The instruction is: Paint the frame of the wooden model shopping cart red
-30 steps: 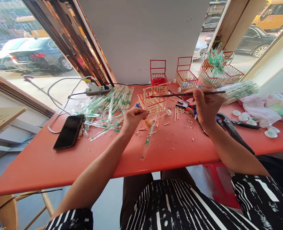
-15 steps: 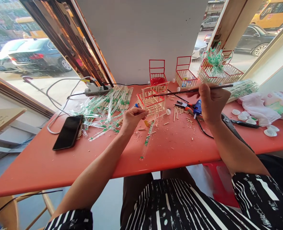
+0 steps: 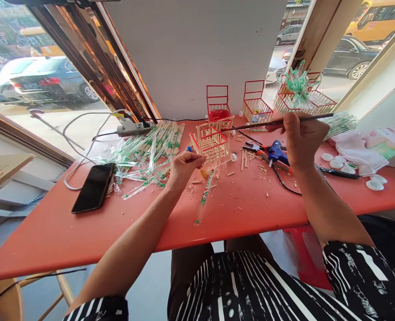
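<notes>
A miniature shopping cart (image 3: 214,150) built of thin wooden sticks stands in front of me, its upper rim partly red. My left hand (image 3: 185,168) is closed in a pinch at the cart's lower near corner, by a blue cap (image 3: 189,149) and a yellow cap (image 3: 203,173). A white cap (image 3: 233,157) sits at its right side. In my right hand (image 3: 302,138) is a thin dark-handled paintbrush (image 3: 254,126), gripped like a pen. Its tip points left and meets the cart's red upper part; exact contact is hard to tell.
Wrapped chopsticks (image 3: 164,138) and clear wrappers lie left, near a phone (image 3: 93,187) and power strip (image 3: 135,128). Finished red carts (image 3: 257,107) stand behind. A blue glue gun (image 3: 277,154), pliers (image 3: 255,147), white caps (image 3: 338,162) and a cloth (image 3: 354,149) lie right.
My right hand and the paintbrush have shifted right, so the tip is farther right along the cart's red part. My left hand keeps its pinch at the cart. The view has moved slightly.
</notes>
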The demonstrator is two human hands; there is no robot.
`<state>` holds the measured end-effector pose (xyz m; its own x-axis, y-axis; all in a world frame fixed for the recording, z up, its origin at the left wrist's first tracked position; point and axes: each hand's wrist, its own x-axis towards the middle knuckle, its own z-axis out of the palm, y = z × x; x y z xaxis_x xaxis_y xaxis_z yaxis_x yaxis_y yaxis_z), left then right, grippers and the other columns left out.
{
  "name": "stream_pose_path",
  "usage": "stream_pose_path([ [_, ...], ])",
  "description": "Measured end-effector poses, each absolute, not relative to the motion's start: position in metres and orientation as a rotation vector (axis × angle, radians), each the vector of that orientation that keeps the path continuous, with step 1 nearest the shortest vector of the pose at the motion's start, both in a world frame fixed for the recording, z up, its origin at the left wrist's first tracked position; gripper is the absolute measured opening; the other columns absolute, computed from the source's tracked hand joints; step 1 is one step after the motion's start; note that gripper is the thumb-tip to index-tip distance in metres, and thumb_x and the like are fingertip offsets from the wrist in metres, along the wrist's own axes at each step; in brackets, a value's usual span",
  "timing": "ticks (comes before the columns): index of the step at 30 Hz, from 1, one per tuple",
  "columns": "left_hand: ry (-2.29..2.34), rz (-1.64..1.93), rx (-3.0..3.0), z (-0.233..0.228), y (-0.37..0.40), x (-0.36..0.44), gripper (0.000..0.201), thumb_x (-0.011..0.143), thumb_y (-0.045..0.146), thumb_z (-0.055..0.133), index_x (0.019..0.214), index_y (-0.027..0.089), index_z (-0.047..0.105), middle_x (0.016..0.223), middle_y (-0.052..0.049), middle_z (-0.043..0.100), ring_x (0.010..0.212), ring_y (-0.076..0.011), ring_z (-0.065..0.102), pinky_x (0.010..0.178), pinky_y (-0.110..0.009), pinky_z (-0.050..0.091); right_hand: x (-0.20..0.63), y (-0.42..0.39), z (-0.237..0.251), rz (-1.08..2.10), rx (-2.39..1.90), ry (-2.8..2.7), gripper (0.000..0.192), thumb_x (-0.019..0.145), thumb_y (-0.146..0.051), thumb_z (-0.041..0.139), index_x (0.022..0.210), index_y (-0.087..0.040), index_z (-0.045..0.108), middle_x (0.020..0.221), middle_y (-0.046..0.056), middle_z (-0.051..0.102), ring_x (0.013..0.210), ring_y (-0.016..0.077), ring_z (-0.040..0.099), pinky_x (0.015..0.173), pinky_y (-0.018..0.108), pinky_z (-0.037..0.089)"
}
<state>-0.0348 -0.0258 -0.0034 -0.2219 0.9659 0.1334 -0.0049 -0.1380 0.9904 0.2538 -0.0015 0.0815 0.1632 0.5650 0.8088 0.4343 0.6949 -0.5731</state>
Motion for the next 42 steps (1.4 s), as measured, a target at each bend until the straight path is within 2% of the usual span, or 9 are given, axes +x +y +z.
stream_pose_path([
  [5, 1.306, 1.477, 1.183, -0.004, -0.025, -0.035, 0.047, 0.047, 0.054, 0.102, 0.068, 0.019, 0.077, 0.06, -0.001, 0.067, 0.059, -0.0157, 0.065, 0.061, -0.031, 0.055, 0.252, -0.003, 0.081, 0.1, -0.831, -1.528, 0.058, 0.097, -0.077, 0.063, 0.067, -0.029, 0.078, 0.06, 0.001, 0.072, 0.065, 0.0197, 0.074, 0.072, 0.039, 0.065],
  [7, 1.306, 1.476, 1.187, -0.004, -0.025, -0.035, 0.047, 0.048, 0.054, 0.101, 0.068, 0.019, 0.077, 0.059, -0.001, 0.067, 0.059, -0.0155, 0.065, 0.061, -0.031, 0.055, 0.254, -0.001, 0.081, 0.095, -0.845, -1.529, 0.059, 0.096, -0.077, 0.063, 0.068, -0.028, 0.079, 0.064, 0.002, 0.076, 0.067, 0.0195, 0.075, 0.074, 0.039, 0.065],
  [10, 1.291, 1.485, 1.188, -0.004, -0.025, -0.035, 0.046, 0.047, 0.053, 0.101, 0.068, 0.019, 0.077, 0.058, -0.001, 0.066, 0.057, -0.0149, 0.063, 0.061, -0.031, 0.055, 0.258, 0.001, 0.082, 0.101, -0.844, -1.499, 0.057, 0.1, -0.072, 0.061, 0.073, -0.026, 0.081, 0.07, 0.002, 0.079, 0.072, 0.0192, 0.078, 0.076, 0.038, 0.065],
  [13, 1.286, 1.486, 1.2, -0.002, -0.027, -0.035, 0.045, 0.048, 0.053, 0.101, 0.067, 0.019, 0.078, 0.059, -0.001, 0.066, 0.058, -0.0151, 0.063, 0.061, -0.032, 0.055, 0.263, 0.0, 0.085, 0.081, -0.791, -1.466, 0.051, 0.101, -0.065, 0.065, 0.074, -0.026, 0.082, 0.067, 0.002, 0.077, 0.072, 0.0196, 0.078, 0.072, 0.038, 0.063],
  [19, 1.304, 1.465, 1.217, -0.003, -0.027, -0.036, 0.049, 0.049, 0.056, 0.1, 0.07, 0.018, 0.077, 0.06, -0.001, 0.066, 0.06, -0.0156, 0.064, 0.061, -0.031, 0.054, 0.265, -0.006, 0.091, 0.06, -0.827, -1.491, 0.05, 0.101, -0.064, 0.064, 0.075, -0.026, 0.082, 0.064, 0.003, 0.073, 0.068, 0.019, 0.074, 0.069, 0.037, 0.062],
  [24, 1.294, 1.489, 1.196, -0.006, -0.025, -0.036, 0.044, 0.05, 0.052, 0.1, 0.068, 0.019, 0.077, 0.059, -0.001, 0.067, 0.059, -0.0154, 0.064, 0.06, -0.03, 0.055, 0.26, -0.005, 0.087, 0.081, -0.795, -1.563, 0.051, 0.101, -0.063, 0.066, 0.067, -0.026, 0.079, 0.065, 0.001, 0.073, 0.069, 0.0178, 0.074, 0.075, 0.037, 0.063],
  [28, 1.266, 1.501, 1.197, -0.007, -0.025, -0.036, 0.041, 0.052, 0.049, 0.1, 0.069, 0.019, 0.078, 0.059, -0.001, 0.067, 0.059, -0.0152, 0.064, 0.06, -0.03, 0.055, 0.26, -0.006, 0.087, 0.085, -0.806, -1.522, 0.047, 0.102, -0.059, 0.065, 0.073, -0.025, 0.081, 0.066, 0.001, 0.073, 0.07, 0.0176, 0.075, 0.074, 0.037, 0.061],
  [38, 1.27, 1.497, 1.215, -0.01, -0.023, -0.038, 0.045, 0.052, 0.052, 0.1, 0.071, 0.018, 0.079, 0.061, -0.002, 0.068, 0.059, -0.016, 0.066, 0.062, -0.031, 0.056, 0.268, -0.006, 0.093, 0.085, -0.79, -1.556, 0.043, 0.102, -0.053, 0.068, 0.074, -0.024, 0.082, 0.067, 0.003, 0.079, 0.059, 0.0125, 0.063, 0.068, 0.033, 0.054],
  [42, 1.265, 1.507, 1.202, -0.011, -0.023, -0.038, 0.045, 0.05, 0.052, 0.1, 0.071, 0.018, 0.078, 0.061, -0.001, 0.068, 0.058, -0.0148, 0.064, 0.061, -0.031, 0.056, 0.266, -0.007, 0.095, 0.082, -0.762, -1.488, 0.041, 0.102, -0.05, 0.068, 0.075, -0.022, 0.082, 0.066, 0.004, 0.078, 0.058, 0.0131, 0.065, 0.066, 0.033, 0.054],
])
